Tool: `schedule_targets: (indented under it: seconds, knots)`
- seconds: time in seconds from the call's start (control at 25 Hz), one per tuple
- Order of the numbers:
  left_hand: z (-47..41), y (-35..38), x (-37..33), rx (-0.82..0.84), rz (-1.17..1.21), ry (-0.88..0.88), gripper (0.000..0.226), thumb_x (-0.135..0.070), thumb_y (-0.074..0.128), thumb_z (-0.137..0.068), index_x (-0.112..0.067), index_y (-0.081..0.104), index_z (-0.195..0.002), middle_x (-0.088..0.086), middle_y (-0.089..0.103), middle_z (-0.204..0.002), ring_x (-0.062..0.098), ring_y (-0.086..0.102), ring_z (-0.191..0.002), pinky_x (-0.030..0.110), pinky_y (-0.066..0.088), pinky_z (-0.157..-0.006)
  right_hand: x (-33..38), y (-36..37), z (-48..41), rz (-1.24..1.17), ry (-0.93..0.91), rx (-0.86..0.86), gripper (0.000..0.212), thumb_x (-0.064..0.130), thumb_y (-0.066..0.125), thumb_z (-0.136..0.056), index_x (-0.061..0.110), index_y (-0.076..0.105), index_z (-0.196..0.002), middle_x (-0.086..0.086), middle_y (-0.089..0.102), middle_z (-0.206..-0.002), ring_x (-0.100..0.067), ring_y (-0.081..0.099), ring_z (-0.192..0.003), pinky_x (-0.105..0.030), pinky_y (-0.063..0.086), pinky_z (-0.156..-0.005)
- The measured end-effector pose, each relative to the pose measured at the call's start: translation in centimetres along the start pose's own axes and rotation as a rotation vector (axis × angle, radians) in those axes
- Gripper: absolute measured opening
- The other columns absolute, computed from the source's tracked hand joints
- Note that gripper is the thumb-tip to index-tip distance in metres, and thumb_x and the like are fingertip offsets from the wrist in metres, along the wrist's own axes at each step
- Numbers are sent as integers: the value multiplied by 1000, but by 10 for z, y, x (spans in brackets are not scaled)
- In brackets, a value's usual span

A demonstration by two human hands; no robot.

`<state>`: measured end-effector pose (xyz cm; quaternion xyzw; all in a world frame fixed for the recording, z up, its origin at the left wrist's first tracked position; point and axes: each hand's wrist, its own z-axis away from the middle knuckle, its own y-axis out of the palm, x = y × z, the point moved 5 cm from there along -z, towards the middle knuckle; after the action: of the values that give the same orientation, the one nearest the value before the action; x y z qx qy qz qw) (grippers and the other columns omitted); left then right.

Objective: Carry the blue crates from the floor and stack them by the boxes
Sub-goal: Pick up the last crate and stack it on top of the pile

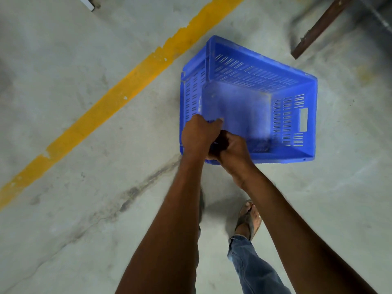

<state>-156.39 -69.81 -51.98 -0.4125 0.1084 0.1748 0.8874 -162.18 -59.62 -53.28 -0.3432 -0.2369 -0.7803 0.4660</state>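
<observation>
While L hand (199,134) and R hand (232,150) both curl tight round near rim of slotted blue plastic crate (305,115), L thumb lies inside.

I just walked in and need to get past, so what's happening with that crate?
A person grips the near rim of an empty blue crate with both hands, left hand beside right hand, over a concrete floor near a yellow line. Whether the crate is lifted is unclear.

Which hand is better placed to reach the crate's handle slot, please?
Probably the right hand: it grips the blue crate nearer the handle slot; the left hand holds the farther corner.
</observation>
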Motion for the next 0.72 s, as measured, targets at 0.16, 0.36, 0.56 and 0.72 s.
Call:
schedule_targets:
  seconds: [0.16, 0.36, 0.56, 0.72]
  knots:
    - [-9, -15, 2, 221, 647, -213, 72, -83, 38, -85, -17, 66, -99, 6, 69, -90, 16, 67, -70, 27, 56, -68, 5, 14, -2, -6, -43, 5, 51, -15, 66, -73, 27, 69, -101, 17, 74, -87, -2, 70, -83, -32, 62, -78]
    - [-26, -13, 9, -24, -55, -23, 52, -52, 63, -86, -8, 63, -114, 13, 69, -115, 34, 66, -105, 31, 48, -79, 9, 31, -16, -67, -10, 9, 35, -7, 52, -78, 25, 67, -74, 9, 69, -68, -8, 62, -63, -42, 54, -67]
    - [-34, -18, 5, -216, -470, 140, 24, -19, 54, -90, -10, 61, -111, 11, 68, -109, 34, 66, -100, 36, 51, -77, -16, 27, -21, -180, 129, 87, 37, -4, 42, -98, 19, 71, -94, 7, 76, -86, -10, 73, -87, -31, 57, -86]
    - [-33, -21, -5, -192, -678, 186, 25, -17, 60, -94, -12, 60, -119, 11, 68, -117, 31, 67, -106, 37, 53, -84, -45, -12, -21, -167, 245, -134, 34, -10, 42, -92, 9, 68, -105, -12, 74, -103, -19, 71, -86, -24, 56, -75]
